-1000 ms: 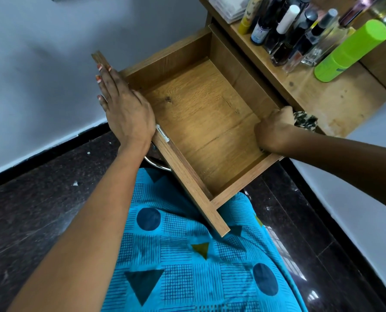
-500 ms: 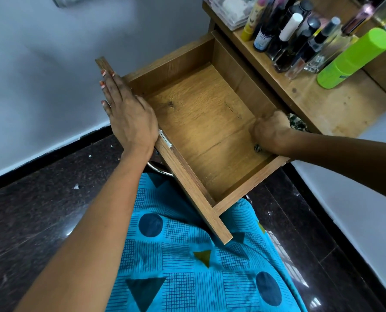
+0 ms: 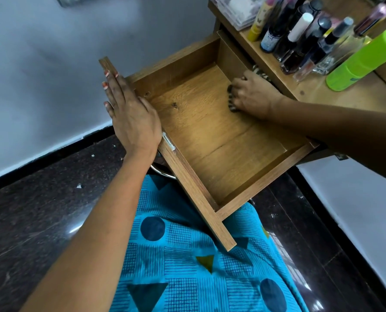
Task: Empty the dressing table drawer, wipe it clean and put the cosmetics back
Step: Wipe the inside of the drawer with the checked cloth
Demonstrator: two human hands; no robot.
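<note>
- The light brown wooden drawer (image 3: 210, 136) is standing pulled out of the wooden dressing table (image 3: 345, 95), hanging over the person's lap, with only the cloth and the hand on it inside.
- The left hand (image 3: 131, 113) is lying flat on the top edge of the drawer's front panel, fingers straight and pressed together, pointing along the panel.
- The right hand (image 3: 253, 95) is reaching inside the drawer, close to its back wall under the table top; its fingers are curling round a dark patterned cloth (image 3: 232, 107) and pressing it onto the drawer's floor.
- The cosmetics, a tight cluster of dark and clear bottles (image 3: 300, 41), are standing on the table top, well apart from the drawer's inside.
- A lime green cylindrical bottle (image 3: 363, 61) is lying just beside the cluster, and a yellow tube (image 3: 258, 21) is standing at its other end.
- A teal garment printed with dark circles and triangles (image 3: 187, 266) is covering the lap, above a dark polished stone floor (image 3: 41, 210).
</note>
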